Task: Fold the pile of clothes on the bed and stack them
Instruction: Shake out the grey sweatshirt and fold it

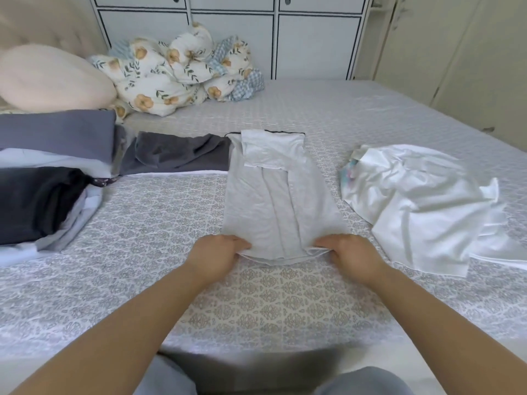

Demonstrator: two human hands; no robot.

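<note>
1. Head view shows the bed [285,309] carrying everything; its patterned cover looks smooth enough that, in my judgement, a quick upward pull at the grip could drag the whole garment toward the person instead of folding it.
2. Beyond and to the right of the grip lies the crumpled white garment [422,206], still unfolded. It sits just beside the piece in hand, so a wide swing of the right hand could catch its edge and tangle the two.
3. Far to the left of the grip is the stack of folded clothes [48,189], dark and pale layers. It already leans unevenly, and another piece dropped off-centre may tip it.
4. Directly ahead of the grip stretches the light grey garment [273,195], folded lengthwise into a long strip, its far end near a dark grey cloth [176,155]. The loose overlapping flaps down the middle could slide open if the two corners rise unevenly.
5. Both hands make the grip: left hand [219,255] and right hand [353,255] each pinch a near corner of the hem, fingers curled round the fabric, with the hem sagging slightly between them.
</note>
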